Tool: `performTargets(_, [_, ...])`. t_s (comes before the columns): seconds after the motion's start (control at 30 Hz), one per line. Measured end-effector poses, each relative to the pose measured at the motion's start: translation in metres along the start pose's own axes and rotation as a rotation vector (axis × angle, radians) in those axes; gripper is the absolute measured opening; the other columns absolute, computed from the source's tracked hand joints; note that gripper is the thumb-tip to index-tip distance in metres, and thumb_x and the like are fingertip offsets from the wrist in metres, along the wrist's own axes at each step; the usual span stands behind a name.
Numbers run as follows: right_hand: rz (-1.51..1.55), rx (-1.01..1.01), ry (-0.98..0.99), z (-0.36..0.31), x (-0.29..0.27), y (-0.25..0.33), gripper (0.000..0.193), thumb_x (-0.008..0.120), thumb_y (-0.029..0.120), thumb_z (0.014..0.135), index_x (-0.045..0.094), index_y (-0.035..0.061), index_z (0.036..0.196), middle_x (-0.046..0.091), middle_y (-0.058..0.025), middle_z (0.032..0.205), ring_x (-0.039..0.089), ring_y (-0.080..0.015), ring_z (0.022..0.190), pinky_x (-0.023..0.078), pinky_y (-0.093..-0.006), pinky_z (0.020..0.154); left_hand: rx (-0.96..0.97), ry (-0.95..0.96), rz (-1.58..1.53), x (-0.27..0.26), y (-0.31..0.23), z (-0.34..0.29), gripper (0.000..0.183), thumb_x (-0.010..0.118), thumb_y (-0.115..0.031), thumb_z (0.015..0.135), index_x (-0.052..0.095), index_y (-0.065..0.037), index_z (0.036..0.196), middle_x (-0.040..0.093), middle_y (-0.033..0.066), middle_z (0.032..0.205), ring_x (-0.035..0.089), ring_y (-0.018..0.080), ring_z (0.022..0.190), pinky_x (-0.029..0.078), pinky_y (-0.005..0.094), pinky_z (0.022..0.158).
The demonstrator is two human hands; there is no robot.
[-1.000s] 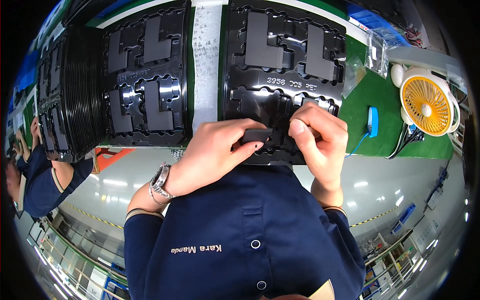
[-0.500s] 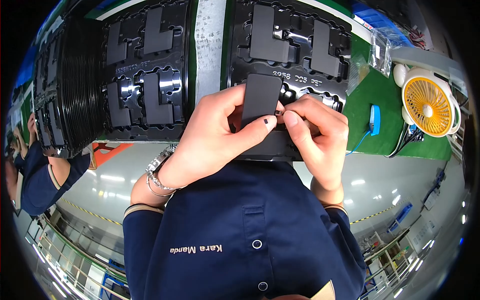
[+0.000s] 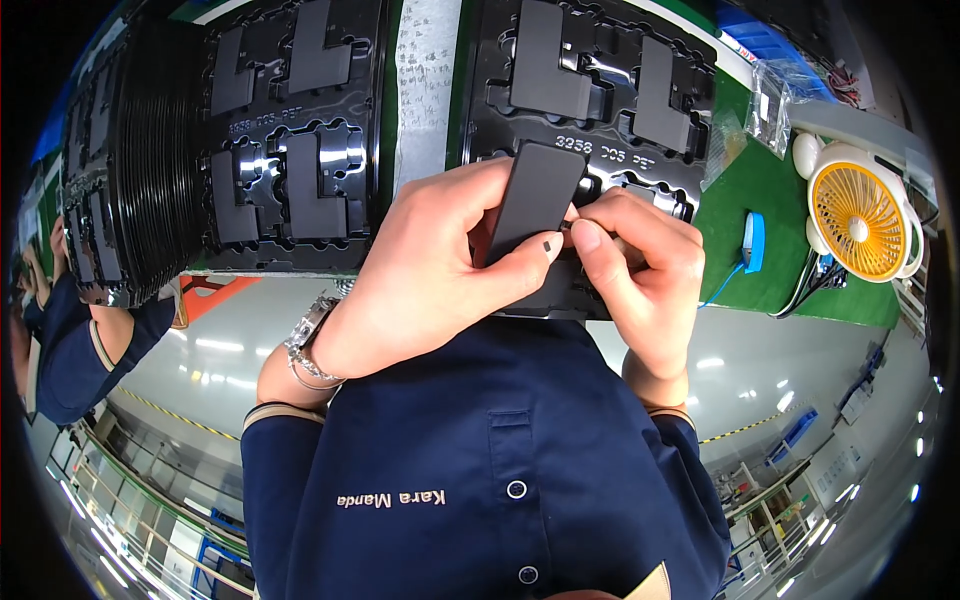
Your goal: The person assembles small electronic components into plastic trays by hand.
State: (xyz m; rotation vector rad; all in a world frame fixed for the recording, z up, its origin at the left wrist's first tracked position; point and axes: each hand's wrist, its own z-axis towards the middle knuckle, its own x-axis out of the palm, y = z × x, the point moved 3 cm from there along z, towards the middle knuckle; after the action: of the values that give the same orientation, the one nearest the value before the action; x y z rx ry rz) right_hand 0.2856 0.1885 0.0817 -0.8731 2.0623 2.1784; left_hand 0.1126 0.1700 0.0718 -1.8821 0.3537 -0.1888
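My left hand [image 3: 440, 250] grips a flat, dark grey block [image 3: 538, 195] with rounded corners, its long part standing up and leaning slightly right. A tiny dark square [image 3: 547, 246] sits on the left thumb near its tip. Close against the block's right edge, my right hand [image 3: 640, 260] pinches with thumb and index finger. What lies between those fingertips is too small to make out. Both hands are over the near part of a black moulded tray [image 3: 590, 140], whose pockets hold L-shaped dark grey pieces [image 3: 548, 62]. My hands hide the tray's near left part.
Left of a pale strip [image 3: 422, 110] stands another black tray [image 3: 270, 115] with similar pieces, beside a tall tray stack [image 3: 160, 170]. At right on the green mat are a blue strap [image 3: 752, 242], a yellow-and-white fan [image 3: 860, 220] and a clear bag [image 3: 768, 110]. A co-worker's arm [image 3: 115, 335] is far left.
The block in my left hand has tilted a little to the right. My right fingertips stay pinched by its edge. The whole view has shifted slightly.
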Motion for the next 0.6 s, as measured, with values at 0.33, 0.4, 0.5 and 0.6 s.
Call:
performTargets(0.33, [-0.006,-0.005,0.0,0.001,0.001,-0.001,0.005,0.066,0.003,0.083,0.065,-0.0022,0.082,0.056,-0.0068,0.066,0.049,-0.0134,0.052,0.037,-0.028,0.048,0.028,-0.011,0.03,0.0,0.0,0.0,0.023,0.064,-0.003,0.087,0.061,0.001,0.109,0.068,0.0043,0.098,0.062,0.009,0.091,0.051,0.0265,0.083])
performTargets(0.4, [-0.031,0.007,-0.005,0.0,0.001,-0.001,0.006,0.067,0.003,0.083,0.065,-0.002,0.082,0.057,-0.0068,0.067,0.051,-0.0133,0.053,0.038,-0.0274,0.048,0.019,-0.015,0.03,0.0,0.0,0.0,0.021,0.064,-0.004,0.087,0.062,0.001,0.108,0.068,0.004,0.098,0.062,0.0089,0.091,0.051,0.0262,0.083])
performTargets(0.5, [-0.074,0.061,-0.041,-0.001,-0.002,-0.004,0.008,0.07,0.005,0.083,0.066,-0.0017,0.082,0.06,-0.0066,0.069,0.053,-0.0128,0.054,0.04,-0.0264,0.05,-0.018,-0.016,-0.034,0.0,0.006,0.0,0.02,0.064,-0.005,0.088,0.062,0.001,0.107,0.067,0.0039,0.097,0.062,0.0089,0.09,0.051,0.026,0.081])
performTargets(0.6, [-0.022,0.155,-0.128,-0.004,-0.012,-0.017,0.013,0.071,0.009,0.084,0.066,-0.0024,0.082,0.062,-0.0044,0.068,0.052,-0.0085,0.054,0.041,-0.0243,0.052,-0.087,-0.001,-0.08,-0.002,0.008,0.001,0.019,0.063,-0.005,0.089,0.063,0.001,0.107,0.067,0.0046,0.097,0.063,0.0095,0.088,0.051,0.026,0.081])
